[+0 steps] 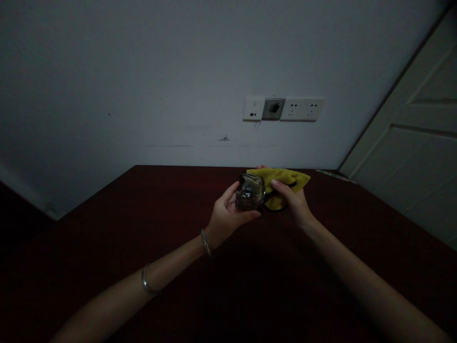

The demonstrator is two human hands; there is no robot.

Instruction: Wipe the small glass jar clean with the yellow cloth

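Observation:
My left hand (pixel 228 212) is wrapped round a small rounded vessel of dark, see-through glass (pixel 250 194), thumb below and fingers behind it. The glass is tilted and held above the dark red table (pixel 171 200). In my right hand (pixel 294 197) is a yellow cloth (pixel 282 177) with a dark edge, bunched up, the thumb pressing on it. The cloth lies against the right side of the glass. Most of the right fingers are hidden behind the cloth, and a few fingertips show above it.
Behind the table rises a pale wall with a row of sockets and a switch (pixel 274 109). A white panelled door (pixel 421 128) stands at the right. Near the table's far right corner lies a thin pale strip (pixel 335 176). The scene is dim.

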